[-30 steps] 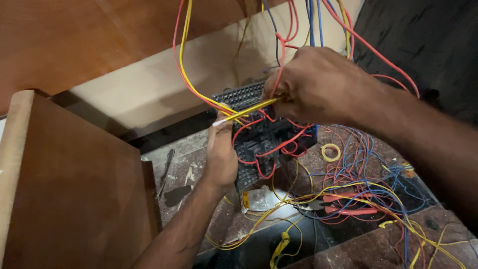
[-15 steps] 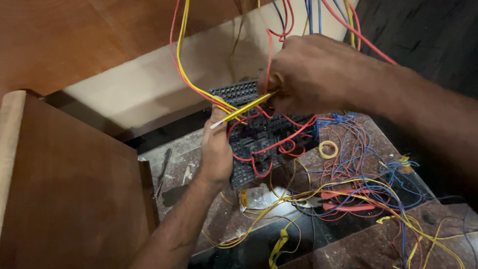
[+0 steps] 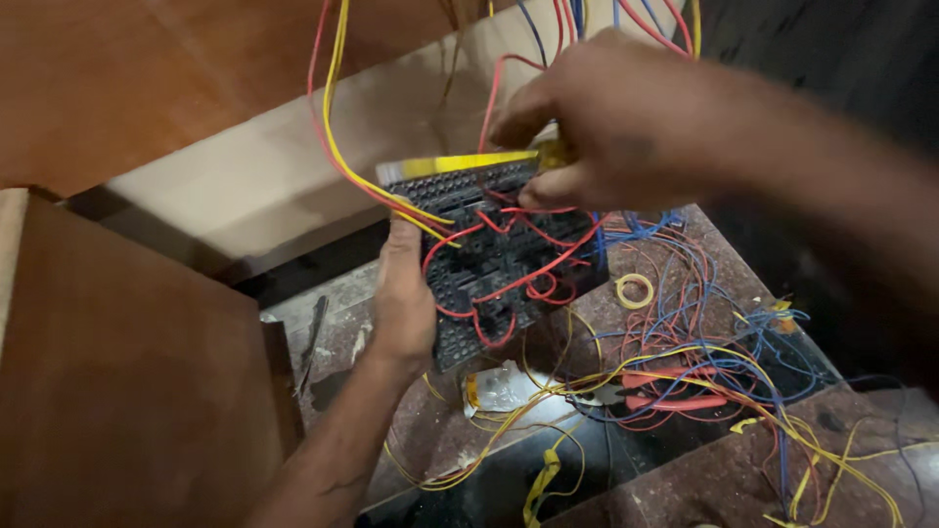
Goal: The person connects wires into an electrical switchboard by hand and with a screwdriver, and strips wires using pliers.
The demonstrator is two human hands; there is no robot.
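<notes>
dark stone bench point(image 3: 685, 450) under a tangle of loose wires point(image 3: 704, 362); left hand point(image 3: 406, 293) grips the black terminal block point(image 3: 489, 254) held above it, right hand point(image 3: 606, 122) pinches a yellow-handled tool point(image 3: 455, 164) at its far edge; several red wires already seated, many still loose

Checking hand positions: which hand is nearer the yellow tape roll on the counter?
Right. The right hand is above the yellow tape roll; the left hand grips the black board farther left.
</notes>
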